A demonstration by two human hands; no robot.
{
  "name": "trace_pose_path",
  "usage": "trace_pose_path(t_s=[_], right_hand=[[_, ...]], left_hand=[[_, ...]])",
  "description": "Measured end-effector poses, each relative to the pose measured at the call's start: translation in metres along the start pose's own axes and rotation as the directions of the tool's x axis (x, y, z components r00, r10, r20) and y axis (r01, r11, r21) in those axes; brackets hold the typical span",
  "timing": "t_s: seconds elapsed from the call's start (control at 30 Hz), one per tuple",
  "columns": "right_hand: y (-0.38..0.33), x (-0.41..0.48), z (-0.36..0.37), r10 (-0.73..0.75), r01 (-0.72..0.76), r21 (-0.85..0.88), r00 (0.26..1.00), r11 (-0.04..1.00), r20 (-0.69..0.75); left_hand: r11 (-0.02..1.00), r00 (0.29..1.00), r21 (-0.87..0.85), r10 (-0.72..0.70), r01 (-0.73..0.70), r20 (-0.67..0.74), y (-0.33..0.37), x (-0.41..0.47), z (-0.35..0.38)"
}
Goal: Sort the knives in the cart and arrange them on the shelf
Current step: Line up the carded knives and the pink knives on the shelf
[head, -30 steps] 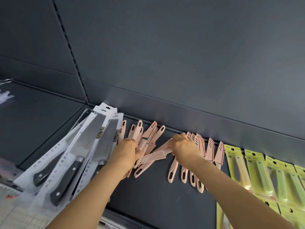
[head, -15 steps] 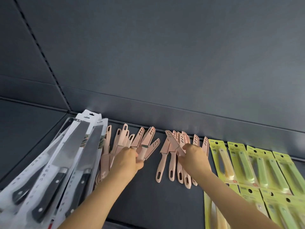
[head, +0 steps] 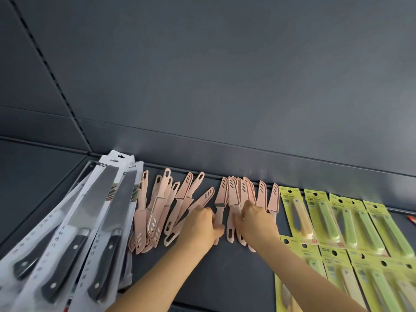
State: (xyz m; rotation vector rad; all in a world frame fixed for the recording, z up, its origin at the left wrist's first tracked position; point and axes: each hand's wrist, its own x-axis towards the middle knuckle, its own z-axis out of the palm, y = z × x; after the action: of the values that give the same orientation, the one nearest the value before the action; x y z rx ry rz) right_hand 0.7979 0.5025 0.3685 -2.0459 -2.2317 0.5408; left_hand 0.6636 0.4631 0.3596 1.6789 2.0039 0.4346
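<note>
Dark grey shelf (head: 225, 278) bearing, at left, carded black-handled kitchen knives (head: 74, 233); at right, green-carded fruit knives (head: 337, 221); between them, pink sheathed knives (head: 157, 203) in two fanned clusters. Left hand (head: 199, 226) pinches the handle of a single pink knife (head: 221, 195). Right hand (head: 258, 219) curls its fingers round handles in the right cluster.

The shelf (head: 225, 278) is matt dark grey painted metal. The pink paring knives (head: 234, 194) have smooth matt plastic sheaths. The chef's knives (head: 99, 199) show brushed steel blades and glossy black handles under shiny clear film. The fruit-knife packs (head: 324, 212) are glossy card.
</note>
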Motion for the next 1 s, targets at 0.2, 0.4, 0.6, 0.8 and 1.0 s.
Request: trace_pose_path(t_s=[0.2, 0.4, 0.6, 0.8, 1.0], right_hand=[[-0.001, 0.000, 0.004, -0.137, 0.136, -0.038, 0.990, 0.990, -0.015], [-0.006, -0.001, 0.009, -0.267, 0.265, -0.035, 0.962, 0.964, -0.059], [-0.013, -0.004, 0.017, -0.432, 0.431, 0.039, 0.902, 0.902, 0.019], [-0.005, -0.006, 0.021, -0.514, 0.513, 0.026, 0.858, 0.858, 0.013], [-0.003, 0.000, 0.016, -0.474, 0.475, -0.014, 0.879, 0.880, 0.051]], left_hand=[[0.982, 0.983, 0.103, 0.166, -0.158, -0.079, -0.012, -0.003, -0.007], [0.927, 0.989, 0.374, 0.039, 0.019, -0.145, -0.037, 0.000, -0.035], [0.914, 0.995, 0.403, -0.009, 0.046, -0.095, -0.040, -0.003, -0.027], [0.913, 0.992, 0.408, 0.043, 0.009, -0.118, -0.028, 0.008, -0.018], [0.938, 0.989, 0.338, 0.115, -0.076, -0.097, -0.019, 0.025, -0.009]])
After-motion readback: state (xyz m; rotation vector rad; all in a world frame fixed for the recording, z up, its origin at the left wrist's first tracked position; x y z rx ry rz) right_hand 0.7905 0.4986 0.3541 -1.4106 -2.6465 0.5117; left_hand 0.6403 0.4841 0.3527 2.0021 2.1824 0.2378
